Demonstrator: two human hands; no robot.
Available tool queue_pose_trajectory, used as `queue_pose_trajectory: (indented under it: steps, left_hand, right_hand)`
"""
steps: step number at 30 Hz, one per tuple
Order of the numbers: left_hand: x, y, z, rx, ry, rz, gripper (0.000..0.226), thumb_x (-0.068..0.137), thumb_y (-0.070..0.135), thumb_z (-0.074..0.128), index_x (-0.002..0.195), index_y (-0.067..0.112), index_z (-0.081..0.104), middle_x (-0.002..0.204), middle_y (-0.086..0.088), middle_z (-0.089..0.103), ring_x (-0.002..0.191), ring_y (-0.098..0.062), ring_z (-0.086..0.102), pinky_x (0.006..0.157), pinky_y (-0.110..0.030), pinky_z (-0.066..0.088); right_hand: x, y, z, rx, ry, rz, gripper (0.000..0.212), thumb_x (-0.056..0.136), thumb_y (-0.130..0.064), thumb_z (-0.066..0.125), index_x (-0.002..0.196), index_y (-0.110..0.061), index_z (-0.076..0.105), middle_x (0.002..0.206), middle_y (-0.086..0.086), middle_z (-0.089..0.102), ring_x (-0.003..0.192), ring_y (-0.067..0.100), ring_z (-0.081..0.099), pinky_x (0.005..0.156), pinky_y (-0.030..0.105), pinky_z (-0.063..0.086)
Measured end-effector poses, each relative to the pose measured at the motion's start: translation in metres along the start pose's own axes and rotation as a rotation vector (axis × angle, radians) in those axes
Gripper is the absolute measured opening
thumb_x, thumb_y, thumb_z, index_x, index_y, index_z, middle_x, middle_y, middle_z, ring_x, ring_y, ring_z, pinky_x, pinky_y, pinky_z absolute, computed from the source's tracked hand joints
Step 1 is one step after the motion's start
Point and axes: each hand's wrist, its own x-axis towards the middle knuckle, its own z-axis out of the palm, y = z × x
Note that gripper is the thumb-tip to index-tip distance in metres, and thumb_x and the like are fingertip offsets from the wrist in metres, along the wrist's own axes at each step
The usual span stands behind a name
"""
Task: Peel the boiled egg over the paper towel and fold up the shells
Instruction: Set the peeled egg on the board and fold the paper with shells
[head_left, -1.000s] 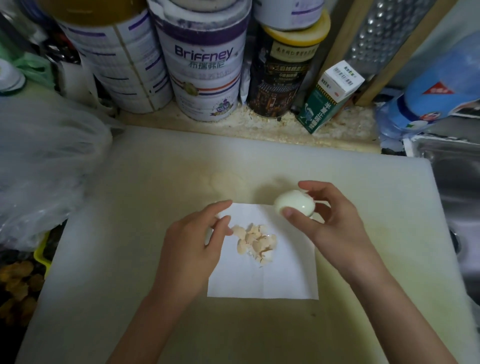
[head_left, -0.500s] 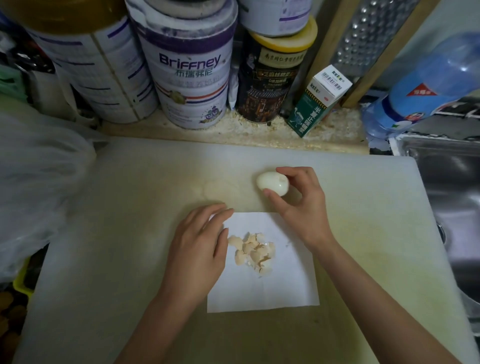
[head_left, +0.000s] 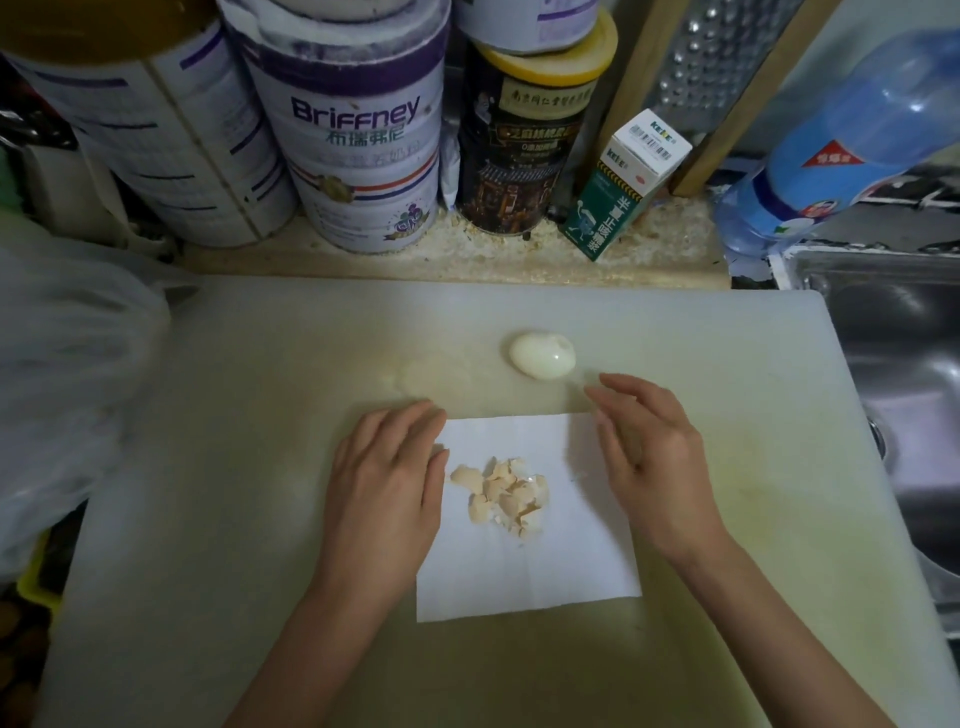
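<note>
The peeled white egg (head_left: 542, 354) lies alone on the pale cutting board (head_left: 218, 467), just beyond the paper towel. A white square paper towel (head_left: 566, 561) lies flat on the board with a heap of beige shell pieces (head_left: 505, 492) near its middle. My left hand (head_left: 387, 493) rests flat on the towel's left edge, fingers straight. My right hand (head_left: 649, 457) hovers over the towel's right top corner, fingers relaxed and holding nothing, a short way from the egg.
Large tins (head_left: 358, 130), a dark jar (head_left: 524, 140), a small green-white carton (head_left: 623, 182) and a metal grater (head_left: 727, 67) line the back ledge. A blue bottle (head_left: 841, 140) lies above the steel sink (head_left: 904, 395) at right. A plastic bag (head_left: 62, 384) bulges at left.
My right hand carried the egg past the towel, set it on the board and let go, then drew back to the towel's corner. My left hand settled flat on the towel's left edge.
</note>
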Motion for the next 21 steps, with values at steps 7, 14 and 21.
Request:
queue_pose_trajectory:
  steps: [7,14,21]
  left_hand:
    - [0.003,-0.001,0.000,0.034,-0.012,-0.019,0.027,0.079,0.003,0.071,0.106,0.004,0.069,0.098,-0.010,0.066,0.092,-0.033,0.060,0.080,-0.044,0.051]
    - [0.005,0.003,0.001,0.042,-0.057,-0.057,0.032,0.079,0.006,0.071,0.111,0.005,0.067,0.090,-0.010,0.063,0.083,-0.033,0.060,0.074,-0.042,0.051]
    - [0.002,0.015,-0.001,-0.066,-0.065,-0.197,0.034,0.088,0.023,0.061,0.121,0.016,0.061,0.098,0.001,0.063,0.083,-0.022,0.062,0.072,-0.030,0.046]
  right_hand:
    - [-0.022,0.007,-0.003,-0.075,-0.093,-0.066,0.036,0.077,0.010,0.064,0.111,-0.004,0.063,0.116,0.010,0.063,0.109,0.028,0.054,0.094,0.026,0.038]
    - [-0.010,0.000,0.001,-0.044,-0.120,-0.041,0.035,0.075,0.010,0.062,0.106,-0.006,0.065,0.107,0.012,0.060,0.097,0.031,0.054,0.082,0.035,0.047]
    - [-0.002,0.000,-0.003,-0.085,-0.155,0.093,0.033,0.077,0.005,0.060,0.109,-0.006,0.064,0.089,0.007,0.054,0.081,0.026,0.054,0.069,0.030,0.045]
